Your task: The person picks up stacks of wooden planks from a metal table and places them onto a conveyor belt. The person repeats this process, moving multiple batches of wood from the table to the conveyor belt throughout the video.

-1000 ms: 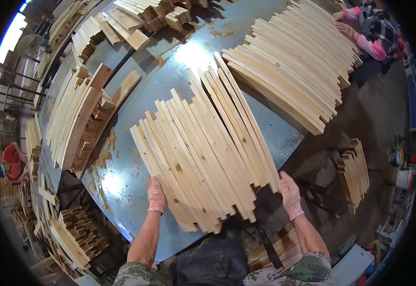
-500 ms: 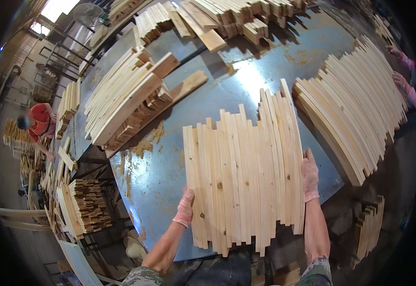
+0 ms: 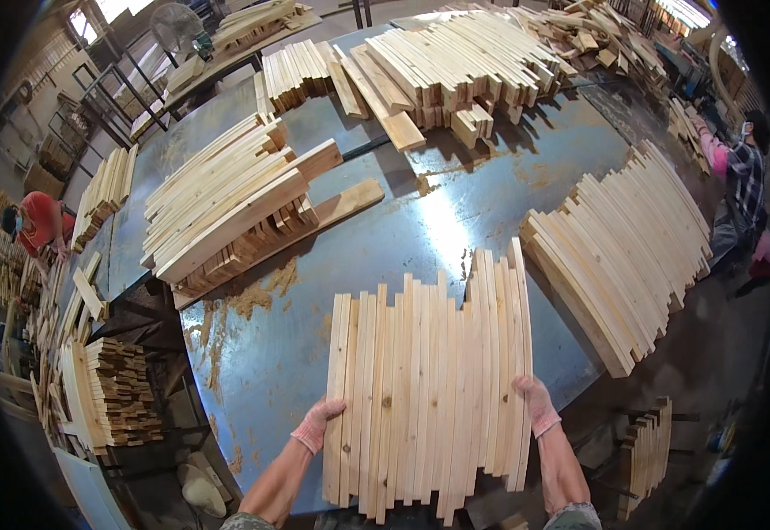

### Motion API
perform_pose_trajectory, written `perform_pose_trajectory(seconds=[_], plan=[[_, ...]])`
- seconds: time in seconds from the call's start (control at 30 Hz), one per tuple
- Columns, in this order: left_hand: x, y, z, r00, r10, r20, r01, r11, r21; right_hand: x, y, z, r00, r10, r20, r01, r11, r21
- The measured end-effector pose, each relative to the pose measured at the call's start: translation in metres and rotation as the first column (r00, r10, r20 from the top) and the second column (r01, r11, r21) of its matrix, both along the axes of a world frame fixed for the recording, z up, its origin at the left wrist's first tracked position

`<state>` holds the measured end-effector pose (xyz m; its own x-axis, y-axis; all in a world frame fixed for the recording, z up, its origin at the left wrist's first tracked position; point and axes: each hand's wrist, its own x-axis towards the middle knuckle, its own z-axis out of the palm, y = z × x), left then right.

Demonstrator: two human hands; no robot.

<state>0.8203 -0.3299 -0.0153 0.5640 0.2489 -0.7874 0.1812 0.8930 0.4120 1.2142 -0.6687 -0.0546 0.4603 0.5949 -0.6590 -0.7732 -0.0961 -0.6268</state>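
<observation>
A row of pale wooden strips lies side by side on the blue-grey metal table, lengthways to me, with uneven ends. My left hand, in a pinkish glove, is closed on the row's left edge. On the opposite edge my right hand, gloved alike, has its fingers curled over the outermost strip. The row sits between both hands, and its near ends reach about the table's front edge. Undersides of the strips and parts of both thumbs are hidden.
Stacked strips stand at the left, the right and the back of the metal table. Sawdust patches lie on it. A person in red is far left; another in plaid is far right.
The view has tilted up, so the table and strips appear lower. My right hand's fingers now curl over the row's right edge instead of lying along it. Both hands stay at the row's sides.
</observation>
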Motion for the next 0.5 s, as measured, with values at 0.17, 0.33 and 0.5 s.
perform_pose_trajectory(seconds=[0.17, 0.33, 0.5], plan=[[-0.052, -0.022, 0.028, 0.999, 0.012, 0.036, -0.011, 0.999, -0.048, -0.048, 0.025, 0.097, 0.997, 0.053, -0.057, -0.055, 0.998, -0.029], [-0.128, -0.026, 0.052, 0.984, 0.106, 0.145, -0.106, 0.994, -0.006, -0.082, 0.022, 0.082, 0.997, 0.076, -0.014, -0.075, 0.996, 0.053], [-0.213, -0.031, 0.107, 0.958, 0.233, 0.165, -0.268, 0.932, 0.244, -0.150, 0.110, 0.172, 0.930, 0.230, 0.287, -0.265, 0.960, 0.090]])
